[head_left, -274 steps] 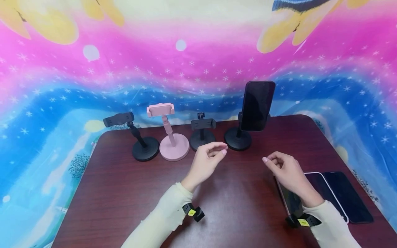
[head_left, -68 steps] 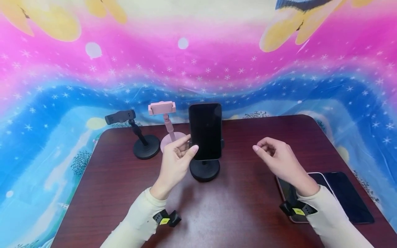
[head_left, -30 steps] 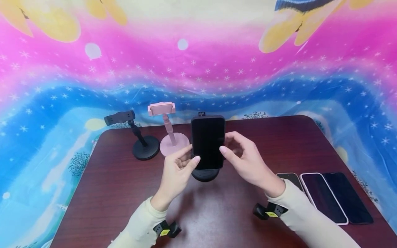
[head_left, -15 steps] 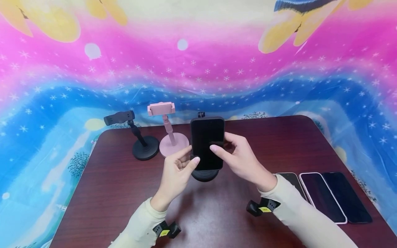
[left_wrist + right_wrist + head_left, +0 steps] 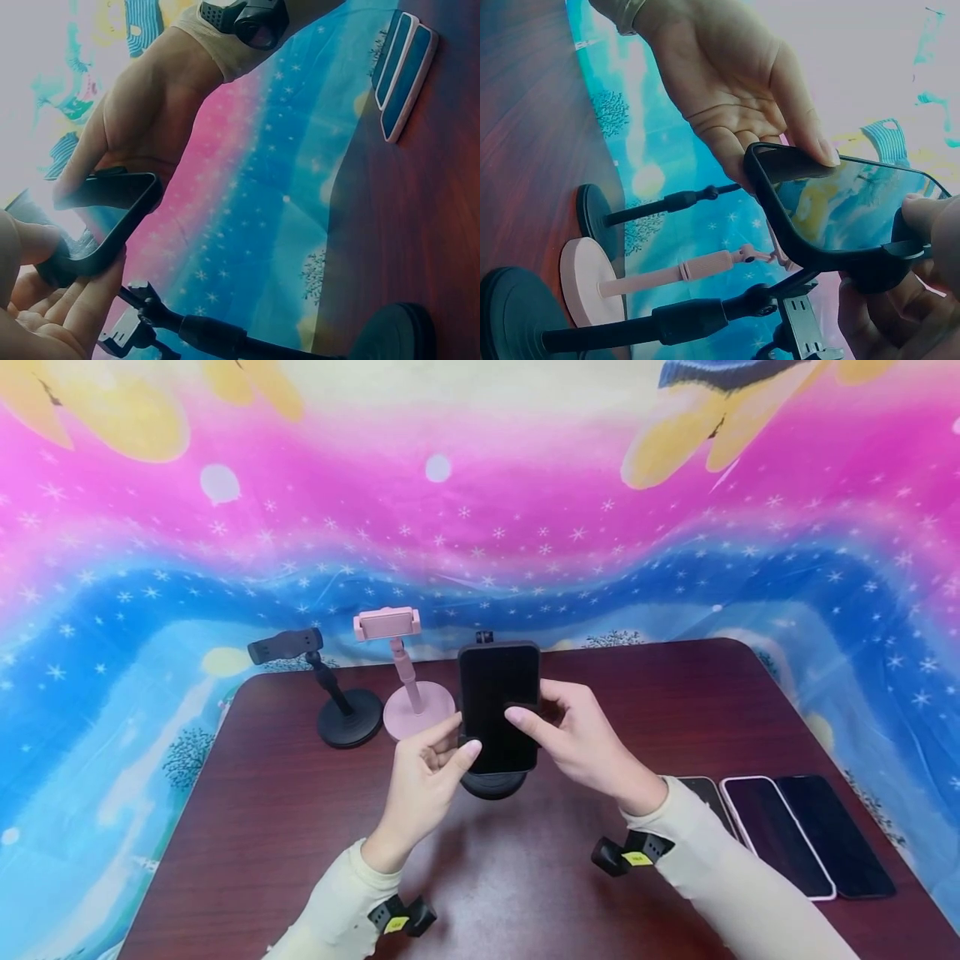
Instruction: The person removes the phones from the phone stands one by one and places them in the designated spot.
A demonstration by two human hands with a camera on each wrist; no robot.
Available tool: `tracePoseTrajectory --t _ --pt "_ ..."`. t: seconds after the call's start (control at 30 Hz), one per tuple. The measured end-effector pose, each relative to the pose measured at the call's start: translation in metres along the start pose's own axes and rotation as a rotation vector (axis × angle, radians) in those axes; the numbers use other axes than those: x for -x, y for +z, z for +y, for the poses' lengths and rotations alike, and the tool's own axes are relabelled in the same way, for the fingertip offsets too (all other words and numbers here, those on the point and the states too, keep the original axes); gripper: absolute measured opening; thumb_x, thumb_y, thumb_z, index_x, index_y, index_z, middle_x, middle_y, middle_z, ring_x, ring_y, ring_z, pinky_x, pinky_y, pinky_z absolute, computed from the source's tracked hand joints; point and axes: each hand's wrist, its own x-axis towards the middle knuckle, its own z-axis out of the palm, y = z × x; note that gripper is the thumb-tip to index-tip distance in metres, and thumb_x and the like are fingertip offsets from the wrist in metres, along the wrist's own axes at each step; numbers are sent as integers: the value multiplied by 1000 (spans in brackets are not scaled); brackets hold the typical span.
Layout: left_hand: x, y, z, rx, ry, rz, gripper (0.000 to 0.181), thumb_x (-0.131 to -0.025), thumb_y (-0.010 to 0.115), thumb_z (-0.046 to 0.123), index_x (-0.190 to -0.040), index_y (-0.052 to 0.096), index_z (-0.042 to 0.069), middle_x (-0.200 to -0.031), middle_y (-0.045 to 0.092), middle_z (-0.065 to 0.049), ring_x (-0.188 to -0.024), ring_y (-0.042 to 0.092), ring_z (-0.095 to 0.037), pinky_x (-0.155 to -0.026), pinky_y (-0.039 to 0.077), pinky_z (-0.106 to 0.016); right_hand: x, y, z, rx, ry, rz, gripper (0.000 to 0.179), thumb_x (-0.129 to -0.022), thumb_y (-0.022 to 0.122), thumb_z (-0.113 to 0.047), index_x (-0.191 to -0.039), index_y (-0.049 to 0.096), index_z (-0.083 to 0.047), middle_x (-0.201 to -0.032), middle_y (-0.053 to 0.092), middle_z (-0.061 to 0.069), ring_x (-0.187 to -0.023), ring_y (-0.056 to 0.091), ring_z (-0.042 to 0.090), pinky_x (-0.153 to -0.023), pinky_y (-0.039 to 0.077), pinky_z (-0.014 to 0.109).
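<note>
A black smartphone (image 5: 491, 689), screen facing me, stands upright on a black phone stand (image 5: 492, 785) at the table's middle. Much of the stand's neck is hidden behind the phone. My left hand (image 5: 418, 777) pinches the phone's lower left edge, thumb in front and fingers behind. On the opposite edge, my right hand (image 5: 588, 739) grips with its thumb across the screen and fingers at the back. A dark clamp jaw sits on the phone's edge beside the right thumb in the right wrist view. The left wrist view shows both hands around the phone (image 5: 139, 217).
Behind the phone, another black stand shows only its top joint (image 5: 484, 637). A pink phone stand (image 5: 418, 714) and a black phone stand (image 5: 349, 718) stand to the left. Three phones lie at the right, among them a white-edged phone (image 5: 776, 835). A patterned cloth (image 5: 480, 527) hangs behind.
The stand with the phone has come from the back right to the middle. My left hand took its edge first; my right hand then moved left onto it. The last half second shows almost no movement.
</note>
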Motion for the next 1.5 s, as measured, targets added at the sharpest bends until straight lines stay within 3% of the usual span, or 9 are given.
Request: tracePoseTrajectory --t 0.2,0.6,0.97,1.23,1.5 --pt "0 -1 -1 11 -2 3 43 -93 66 -4 -134 57 -13 -130 64 -28 -105 70 -1 -90 57 -21 -1 1 0 11 -3 4 21 -96 68 -8 -117 72 -4 -98 75 13 -72 70 13 -67 62 32" --pt "0 2 -1 -55 37 66 41 -95 63 -5 -133 55 -17 -133 61 -29 -114 62 2 -95 53 -17 -3 1 0 -1 7 2 21 -96 68 -8 -116 72 -5 -98 76 12 -74 72 14 -68 62 31" --pt "4 2 -2 -89 42 69 41 -97 62 -2 -135 54 -15 -135 61 -27 -118 61 1 -98 51 -16 -3 3 0 -2 9 -8 21 -97 68 -9 -117 72 -5 -99 76 12 -74 72 15 -69 63 32" --pt "4 1 -4 -82 41 57 40 -99 60 -1 -136 55 -13 -128 66 -27 -98 64 3 -69 58 -17 -1 3 2 6 7 7 21 -97 68 -9 -116 72 -5 -100 76 12 -74 72 13 -69 63 32" --pt "5 2 -2 -66 12 69 42 -97 60 -3 -136 53 -16 -130 63 -30 -94 65 5 -67 59 -19 0 1 0 3 -7 23 21 -97 67 -8 -116 72 -3 -100 76 14 -74 73 13 -69 62 30"
